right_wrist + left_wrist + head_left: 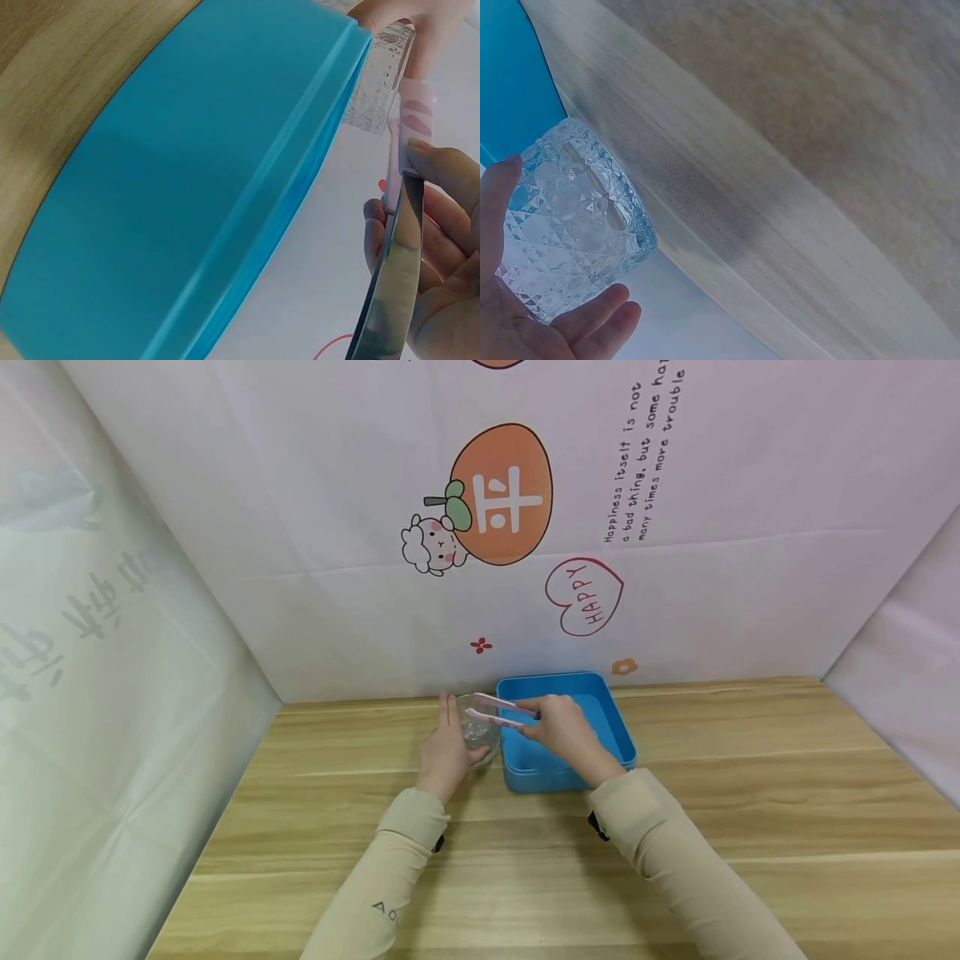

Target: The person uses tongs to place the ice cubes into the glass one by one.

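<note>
A clear cut-glass bowl (pixel 480 752) stands on the table against the left side of a blue box (pixel 570 781). My left hand (pixel 444 750) holds the bowl, fingers along its left side and thumb at its near side; the left wrist view shows the faceted glass (pixel 570 217) between thumb and fingers. In my right hand (pixel 561 725) is a pair of tongs (pixel 491 718), pinched between thumb and fingers over the box. Their pink arms are spread, with the tips above the bowl. The right wrist view shows the tongs' metal band (pixel 401 270). Nothing is visible between the tips.
The wood-grain table (pixel 750 777) runs up to a white printed cloth (pixel 360 568) just behind the bowl and box. Another pale cloth (pixel 112 652) hangs along the left side. The box is open-topped, with raised walls; my right hand covers part of its inside.
</note>
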Motion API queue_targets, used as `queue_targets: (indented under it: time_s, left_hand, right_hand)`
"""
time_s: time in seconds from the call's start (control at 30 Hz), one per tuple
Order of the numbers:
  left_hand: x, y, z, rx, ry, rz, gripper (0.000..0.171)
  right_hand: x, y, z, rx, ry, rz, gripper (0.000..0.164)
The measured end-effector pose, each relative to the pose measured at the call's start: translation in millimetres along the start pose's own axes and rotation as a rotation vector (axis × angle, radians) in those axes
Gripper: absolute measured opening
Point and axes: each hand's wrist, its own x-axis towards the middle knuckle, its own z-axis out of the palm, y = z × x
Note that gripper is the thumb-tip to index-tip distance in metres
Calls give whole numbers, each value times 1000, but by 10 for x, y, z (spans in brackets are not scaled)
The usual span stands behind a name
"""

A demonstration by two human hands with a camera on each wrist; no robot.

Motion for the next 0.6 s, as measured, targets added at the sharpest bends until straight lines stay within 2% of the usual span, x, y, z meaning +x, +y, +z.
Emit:
queue_targets:
  time_s: [0.33,0.6]
  left_hand:
    - [7,-12,14,18,6,0,107]
    - [-7,-8,0,4,1,-2,105]
  right_hand:
    - [19,104,-5,71,160,74,41]
    - [42,283,47,33,177,138,37]
